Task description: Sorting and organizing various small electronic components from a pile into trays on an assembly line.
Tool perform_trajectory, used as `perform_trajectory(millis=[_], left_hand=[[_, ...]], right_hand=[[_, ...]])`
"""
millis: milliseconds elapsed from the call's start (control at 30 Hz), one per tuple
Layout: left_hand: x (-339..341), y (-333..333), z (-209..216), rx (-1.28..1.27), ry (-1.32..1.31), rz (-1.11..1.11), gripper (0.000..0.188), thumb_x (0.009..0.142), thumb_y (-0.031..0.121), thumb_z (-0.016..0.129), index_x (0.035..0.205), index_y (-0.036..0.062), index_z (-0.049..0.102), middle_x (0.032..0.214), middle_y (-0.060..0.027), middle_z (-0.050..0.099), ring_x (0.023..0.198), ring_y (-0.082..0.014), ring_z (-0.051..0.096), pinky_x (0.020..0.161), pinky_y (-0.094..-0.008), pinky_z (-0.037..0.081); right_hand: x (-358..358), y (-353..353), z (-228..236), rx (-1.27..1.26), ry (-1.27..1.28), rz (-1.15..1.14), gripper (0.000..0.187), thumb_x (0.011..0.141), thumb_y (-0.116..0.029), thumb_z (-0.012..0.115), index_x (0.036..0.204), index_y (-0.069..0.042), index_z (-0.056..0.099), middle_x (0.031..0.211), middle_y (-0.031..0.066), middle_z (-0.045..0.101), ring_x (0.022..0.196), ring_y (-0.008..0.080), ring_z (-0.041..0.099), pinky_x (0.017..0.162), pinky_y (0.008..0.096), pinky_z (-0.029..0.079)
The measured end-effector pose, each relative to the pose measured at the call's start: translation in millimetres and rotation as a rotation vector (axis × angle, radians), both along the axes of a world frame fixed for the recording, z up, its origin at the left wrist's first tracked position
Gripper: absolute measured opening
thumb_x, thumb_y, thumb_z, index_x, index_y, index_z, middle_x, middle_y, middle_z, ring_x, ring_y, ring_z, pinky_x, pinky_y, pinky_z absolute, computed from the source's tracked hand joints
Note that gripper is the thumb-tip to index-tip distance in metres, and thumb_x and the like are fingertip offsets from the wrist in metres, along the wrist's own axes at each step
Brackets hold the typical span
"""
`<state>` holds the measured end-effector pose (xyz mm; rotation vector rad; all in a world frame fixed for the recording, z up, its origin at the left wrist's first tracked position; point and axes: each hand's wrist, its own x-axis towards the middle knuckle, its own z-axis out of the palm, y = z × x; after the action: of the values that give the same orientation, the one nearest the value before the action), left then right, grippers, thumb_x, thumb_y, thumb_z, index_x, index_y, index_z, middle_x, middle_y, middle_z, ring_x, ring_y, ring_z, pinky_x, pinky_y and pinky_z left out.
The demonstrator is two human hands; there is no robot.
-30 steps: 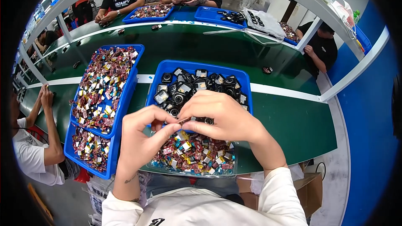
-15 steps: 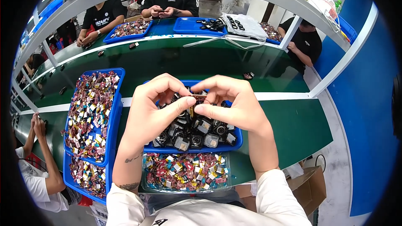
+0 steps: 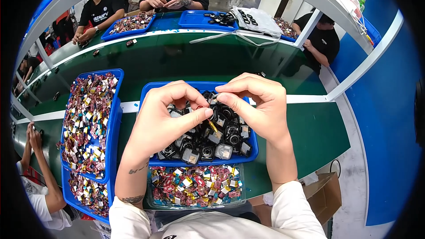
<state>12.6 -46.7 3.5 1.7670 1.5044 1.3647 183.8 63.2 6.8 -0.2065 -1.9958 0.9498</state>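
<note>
My left hand pinches a small red circuit board between thumb and forefinger, with a yellow ribbon strip hanging below. Just to its right, the thumb and forefinger of my right hand are closed together on a tiny greyish piece, too small to name. Both hands hover over a blue tray of black housings, some with round openings and some with pale squares. Closer to me is a clear plastic tray heaped with red boards, yellow strips and white and blue pieces.
On the left, two blue bins are piled with similar boards. A white strip crosses the green table. A shelf frame arches overhead. Co-workers sit across and at left; a far blue tray holds black parts. A cardboard box stands right.
My hands have moved apart at the fingertips. The board, earlier level between both hands, now tilts in my left hand, while my right fingertips are a little higher and to the right.
</note>
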Motion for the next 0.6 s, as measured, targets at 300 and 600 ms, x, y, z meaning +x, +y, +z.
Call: perform_trajectory(millis=[300,600], left_hand=[[9.0,3.1,-3.3,0.044,-0.194,0.022,0.014,0.078,0.008,0.071,0.086,-0.0020,0.066,0.074,-0.0016,0.064,0.068,-0.0044,0.054,0.062,-0.0202,0.043],[1.1,6.0,-5.5,-0.038,-0.422,-0.214,0.011,0.083,0.008,0.070,0.085,-0.0012,0.064,0.080,-0.0015,0.062,0.074,-0.0055,0.056,0.067,-0.0201,0.045]], right_hand=[[1.8,2.9,-3.5,-0.280,-0.007,0.097,0.007,0.080,-0.004,0.071,0.082,0.002,0.068,0.075,0.0061,0.068,0.067,0.0076,0.063,0.062,0.0204,0.051],[-0.4,14.8,-11.0,-0.568,-0.057,0.503,0.018,0.087,-0.015,0.068,0.081,0.001,0.063,0.073,0.0064,0.064,0.066,0.0107,0.063,0.061,0.0234,0.052]])
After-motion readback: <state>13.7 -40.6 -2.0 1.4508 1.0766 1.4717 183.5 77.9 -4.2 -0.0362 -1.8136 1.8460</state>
